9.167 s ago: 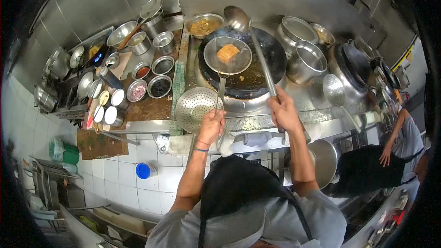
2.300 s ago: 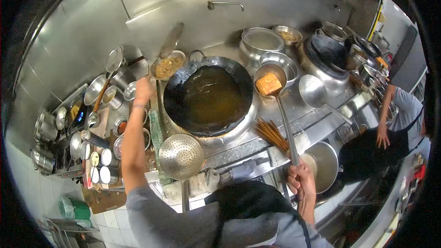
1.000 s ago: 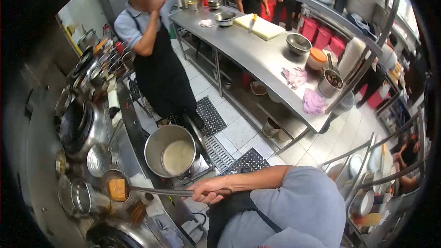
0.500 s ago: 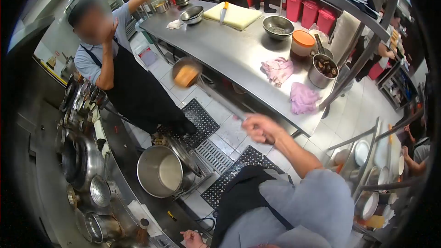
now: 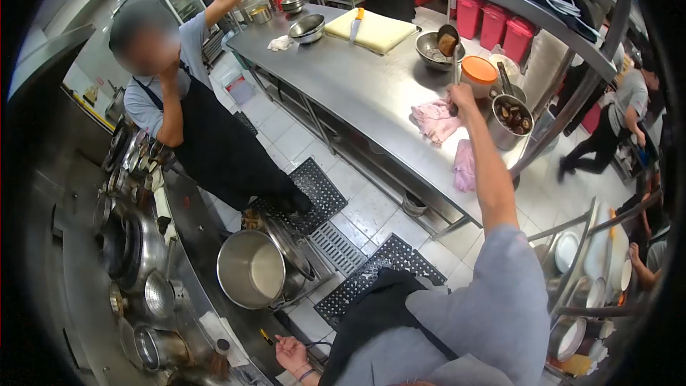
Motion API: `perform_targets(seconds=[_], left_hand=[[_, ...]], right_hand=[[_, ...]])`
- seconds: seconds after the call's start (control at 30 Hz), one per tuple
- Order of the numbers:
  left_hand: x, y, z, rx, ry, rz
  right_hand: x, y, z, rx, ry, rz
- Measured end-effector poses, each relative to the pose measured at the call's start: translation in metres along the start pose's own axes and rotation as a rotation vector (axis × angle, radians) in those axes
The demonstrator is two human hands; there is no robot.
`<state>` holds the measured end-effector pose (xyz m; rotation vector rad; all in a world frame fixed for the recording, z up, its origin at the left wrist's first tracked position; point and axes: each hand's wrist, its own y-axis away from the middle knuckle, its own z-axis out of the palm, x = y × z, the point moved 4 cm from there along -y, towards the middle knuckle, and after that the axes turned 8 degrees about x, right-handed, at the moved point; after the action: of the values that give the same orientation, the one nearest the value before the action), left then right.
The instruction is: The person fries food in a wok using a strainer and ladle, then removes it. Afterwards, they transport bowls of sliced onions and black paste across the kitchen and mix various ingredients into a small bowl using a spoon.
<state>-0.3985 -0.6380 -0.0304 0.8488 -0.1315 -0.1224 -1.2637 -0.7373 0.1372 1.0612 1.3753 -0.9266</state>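
Observation:
My right hand (image 5: 461, 96) is closed round the handle of a ladle (image 5: 455, 68). The ladle's head, with something brown in it, is over a steel mixing bowl (image 5: 430, 61) on the steel worktable (image 5: 343, 78); whether it touches the bowl I cannot tell. Beside that bowl stand an orange-lidded tub (image 5: 479, 69) and a steel pot (image 5: 509, 136) of dark brown pieces. Two pink cloths lie near my forearm, one a crumpled pink cloth (image 5: 434, 120). Low by the stove edge, my left hand (image 5: 291, 352) is open and holds nothing, near a small yellow-and-black object (image 5: 266, 336).
A person in a black apron (image 5: 214, 143) stands at the left, one arm raised to the shelf. A large stockpot (image 5: 250, 269) stands by the stove counter. On the worktable a knife (image 5: 355, 26) lies on a yellow cutting board (image 5: 379, 32). Rubber mats (image 5: 379, 279) cover parts of the floor.
My right hand has carried the ladle from above the aisle across to the bowl on the worktable. More of my left hand shows now.

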Motion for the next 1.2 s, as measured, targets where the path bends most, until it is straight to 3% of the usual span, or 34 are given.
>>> perform_targets(seconds=[0.1,0.17,0.27,0.4,0.47,0.53,0.6,0.63,0.73,0.8,0.83,0.87,0.9,1.0,1.17,1.2], left_hand=[[-0.015,0.006,0.020,0.007,-0.030,-0.052],[-0.021,0.008,0.018,-0.001,-0.045,-0.101],[-0.022,0.006,-0.005,0.030,-0.087,-0.104],[-0.033,0.018,-0.036,0.129,-0.032,-0.071],[-0.035,0.018,-0.059,0.138,0.030,-0.113],[-0.038,0.019,-0.073,0.207,-0.011,-0.042],[-0.058,0.043,-0.056,0.325,-0.128,0.022],[-0.043,0.021,-0.096,0.114,-0.305,0.060],[-0.066,0.043,-0.066,0.248,-0.111,0.092],[-0.062,0.039,-0.081,-0.009,0.098,-0.002],[-0.067,0.059,-0.054,0.226,0.067,0.059],[-0.065,0.058,-0.065,0.148,0.126,0.066],[-0.065,0.065,-0.072,0.189,0.149,0.111],[-0.064,0.069,-0.082,0.259,0.148,0.153],[-0.058,0.058,-0.101,0.270,0.243,0.112],[-0.053,0.057,-0.103,0.250,0.244,0.108]], right_hand=[[0.017,-0.052,-0.007,-0.036,0.085,0.028],[0.043,-0.085,-0.009,0.060,0.445,-0.094],[0.051,-0.056,-0.001,0.347,0.719,-0.580],[0.036,0.020,0.008,0.251,0.556,-0.402],[0.047,0.059,0.010,0.128,0.414,-0.713],[0.043,0.135,0.009,0.086,0.452,-0.415],[0.065,0.193,0.008,-0.069,0.482,-0.379],[0.085,0.219,0.008,-0.119,0.390,-0.501],[0.140,0.294,0.012,-0.475,0.100,-0.301],[0.139,0.347,0.006,-0.589,0.420,-0.372],[0.155,0.362,0.001,-0.668,0.459,-0.315],[0.175,0.377,-0.003,-0.635,0.371,-0.427],[0.173,0.391,-0.007,-0.756,0.467,-0.338],[0.167,0.424,0.001,-0.932,0.544,-0.449],[0.169,0.467,0.068,-1.193,0.380,-0.694],[0.144,0.489,0.085,-1.264,0.411,-0.655]])
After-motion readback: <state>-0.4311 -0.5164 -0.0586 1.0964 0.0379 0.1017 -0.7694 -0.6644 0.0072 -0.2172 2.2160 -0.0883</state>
